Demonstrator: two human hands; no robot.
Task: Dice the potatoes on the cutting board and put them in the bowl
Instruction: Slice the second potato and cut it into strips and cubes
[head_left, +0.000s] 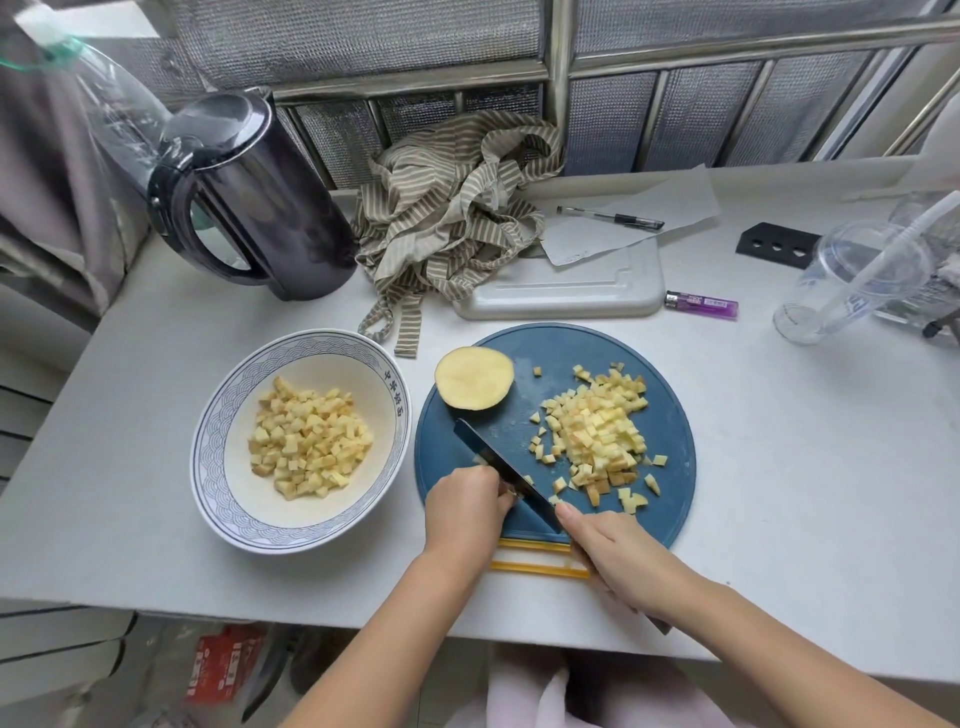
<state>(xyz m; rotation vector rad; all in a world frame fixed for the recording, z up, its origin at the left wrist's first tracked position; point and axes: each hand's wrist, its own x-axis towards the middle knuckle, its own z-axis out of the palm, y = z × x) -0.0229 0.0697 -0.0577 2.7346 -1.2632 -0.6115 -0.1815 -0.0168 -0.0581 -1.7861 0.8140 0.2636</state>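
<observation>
We're in a home kitchen corner, no question: a white counter (779, 467) pushed up against a barred window (558, 78) lined with silvery padding. An electric kettle (249, 202) stands back left, with a striped apron (447, 208) crumpled just beside it. Up front, a patterned bowl (218, 467) of diced potato (306, 436) sits beside a round blue cutting board (670, 415), a dark knife (498, 462) across it. Then the household clutter: a pen (610, 217) on paper (675, 202), a purple lighter (701, 305), a plastic cup (852, 280) with a straw.
</observation>
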